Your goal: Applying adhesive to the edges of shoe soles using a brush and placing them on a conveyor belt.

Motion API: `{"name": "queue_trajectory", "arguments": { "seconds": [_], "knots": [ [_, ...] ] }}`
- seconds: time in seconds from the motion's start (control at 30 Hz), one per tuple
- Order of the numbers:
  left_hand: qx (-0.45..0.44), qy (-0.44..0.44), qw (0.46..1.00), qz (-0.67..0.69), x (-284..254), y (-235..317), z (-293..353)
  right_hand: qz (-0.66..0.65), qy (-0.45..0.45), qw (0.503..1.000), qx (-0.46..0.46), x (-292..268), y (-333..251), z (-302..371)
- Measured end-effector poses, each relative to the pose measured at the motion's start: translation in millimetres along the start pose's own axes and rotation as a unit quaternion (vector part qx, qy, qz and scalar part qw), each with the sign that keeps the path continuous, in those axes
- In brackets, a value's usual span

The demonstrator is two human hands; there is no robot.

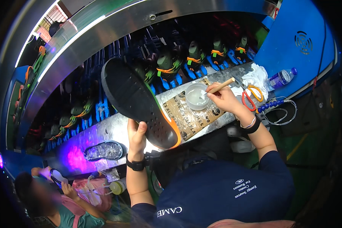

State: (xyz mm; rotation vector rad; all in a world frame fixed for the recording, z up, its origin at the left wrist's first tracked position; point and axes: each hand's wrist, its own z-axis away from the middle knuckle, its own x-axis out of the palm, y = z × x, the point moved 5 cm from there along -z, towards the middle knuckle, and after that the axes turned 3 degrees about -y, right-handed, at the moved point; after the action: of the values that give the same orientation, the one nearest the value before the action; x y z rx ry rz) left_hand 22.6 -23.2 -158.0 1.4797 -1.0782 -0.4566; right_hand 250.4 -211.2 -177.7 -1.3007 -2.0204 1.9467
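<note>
My left hand (136,138) grips a large black shoe sole (135,97) by its edge, thumb on the near side. The sole is tilted up, with a perforated face and an orange and green rim at its lower end. My right hand (225,100) is closed round a brush (223,85) with a pale wooden handle. Its white tip is at the mouth of a translucent plastic cup (196,106) that holds cloudy whitish stuff; whether it touches the liquid I cannot tell. Under the cup lies a piece of printed cardboard (193,121).
Orange- and red-handled scissors (256,93), a white cloth (257,75) and a bottle (281,78) lie right. Behind the metal ledge (114,131), shoe uppers (170,64) stand in a row. Another sole (103,151) lies left, near a co-worker (78,205) holding a sole.
</note>
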Motion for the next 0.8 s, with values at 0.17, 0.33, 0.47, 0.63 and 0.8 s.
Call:
{"name": "queue_trajectory", "arguments": {
  "seconds": [0.17, 0.33, 0.47, 0.63, 0.8],
  "knots": [
    [0.045, -0.070, 0.995, -0.053, 21, 20, -19, -0.043, -0.065, 0.996, 0.029, 1, -1, 3],
    [0.054, -0.093, 0.992, -0.061, 35, 28, -26, -0.046, -0.005, 0.998, 0.041, -2, -6, 2],
    [0.062, -0.101, 0.990, -0.073, 42, 33, -27, -0.243, 0.032, 0.969, 0.007, -4, -30, 13],
    [0.065, -0.114, 0.987, -0.092, 47, 38, -27, -0.259, -0.035, 0.965, -0.009, 11, -65, 32],
    [0.062, -0.130, 0.985, -0.097, 53, 39, -28, -0.212, -0.076, 0.973, -0.042, 22, -75, 26]
  ]
}}
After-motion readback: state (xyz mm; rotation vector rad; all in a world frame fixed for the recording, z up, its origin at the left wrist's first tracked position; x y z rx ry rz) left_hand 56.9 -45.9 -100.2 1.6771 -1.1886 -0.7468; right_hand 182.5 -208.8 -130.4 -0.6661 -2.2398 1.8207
